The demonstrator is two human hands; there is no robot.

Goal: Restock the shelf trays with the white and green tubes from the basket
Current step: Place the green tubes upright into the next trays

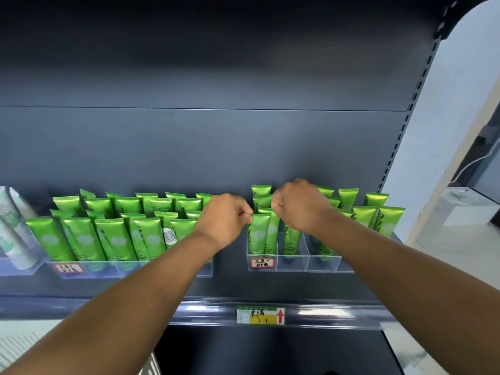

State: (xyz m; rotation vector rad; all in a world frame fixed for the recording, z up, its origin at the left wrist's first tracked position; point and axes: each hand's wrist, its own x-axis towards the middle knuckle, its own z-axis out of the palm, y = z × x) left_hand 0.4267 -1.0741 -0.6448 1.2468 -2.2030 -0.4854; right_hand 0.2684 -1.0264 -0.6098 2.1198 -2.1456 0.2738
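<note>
Left hand – fingers curled, fingertips pinching the top left corner of the front green tube in the leftmost lane of the right clear tray. Right hand – fist-like, knuckles up, thumb side at the crimped top of the tube just behind; its fingers are curled under, so whether they clamp that tube I cannot tell. The front tube stands upright, cap down, in the tray.

Right tray: further green tubes upright in its lanes, partly hidden by the right forearm; red-bordered handwritten label on its front wall. Left clear tray: packed with rows of green tubes; one shows a barcode sticker. Far left – white tubes leaning in another clear tray. Shelf edge rail carries a price tag with a red arrow. Basket not in view.
</note>
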